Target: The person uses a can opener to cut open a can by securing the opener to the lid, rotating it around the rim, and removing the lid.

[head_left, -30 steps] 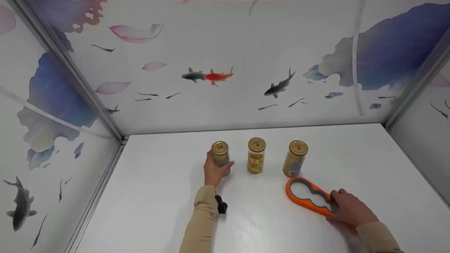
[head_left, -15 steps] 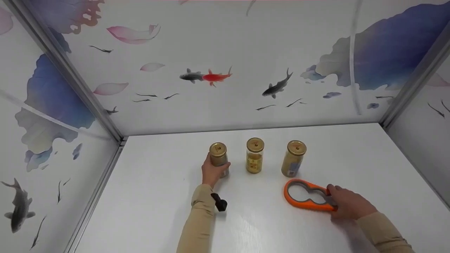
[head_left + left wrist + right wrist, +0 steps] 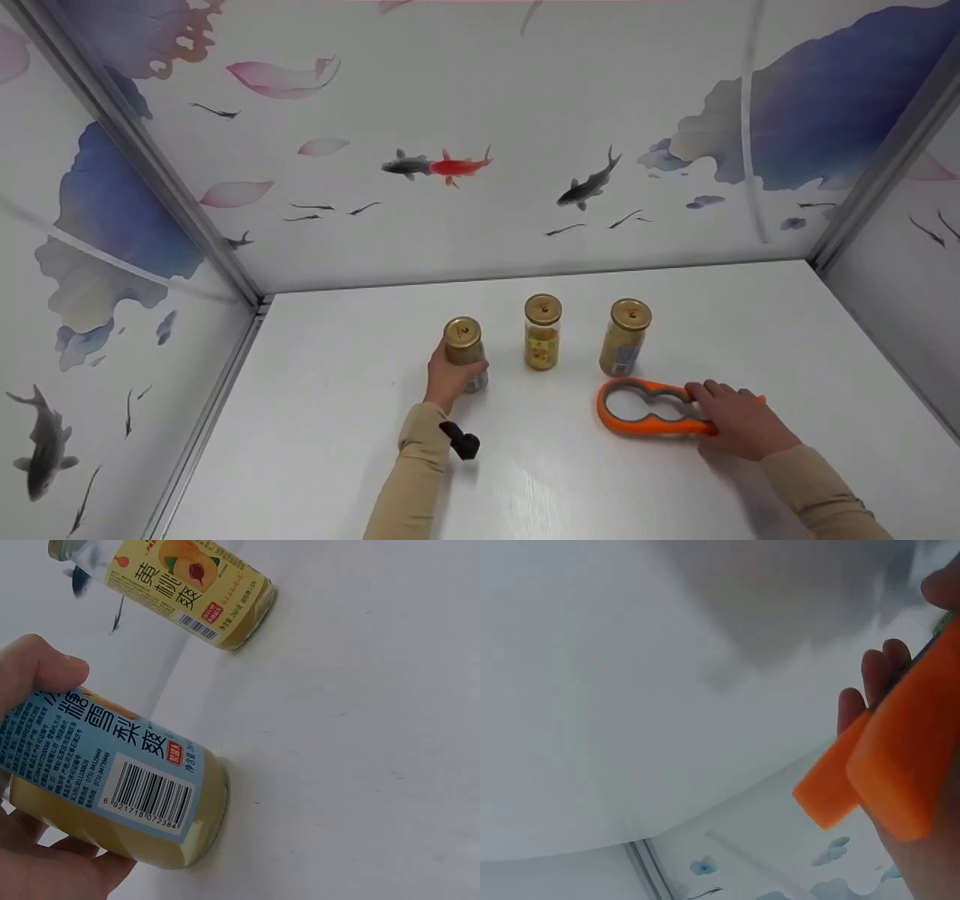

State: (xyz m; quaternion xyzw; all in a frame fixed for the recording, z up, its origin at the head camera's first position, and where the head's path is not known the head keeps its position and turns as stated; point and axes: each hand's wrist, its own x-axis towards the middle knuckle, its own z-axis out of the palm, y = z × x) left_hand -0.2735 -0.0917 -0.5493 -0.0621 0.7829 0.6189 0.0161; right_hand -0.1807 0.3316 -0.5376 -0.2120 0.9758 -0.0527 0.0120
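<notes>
My left hand [image 3: 450,375] grips a glass jar [image 3: 465,352] with a gold lid, thumb on one side and fingers on the other. Its blue label with a barcode faces the left wrist view, where the jar [image 3: 124,772] looks tilted by the camera angle. Whether its base touches the table, I cannot tell. My right hand [image 3: 739,420] holds an orange jar opener [image 3: 652,427] with a grey, scalloped inner edge by its handle end. The opener's loop points left, in front of the right-hand jar. Two orange handle ends [image 3: 900,765] show in the right wrist view.
A yellow-labelled jar [image 3: 541,341] stands in the middle, and another gold-lidded jar [image 3: 622,349] to its right. They stand on a white table [image 3: 330,420], enclosed by printed wall panels [image 3: 510,232]. A black device [image 3: 461,441] sits on the left wrist.
The left hand has brought its jar slightly nearer to me. The right hand has turned the opener from a slant to nearly level and shifted it a little left. The other jars stay put.
</notes>
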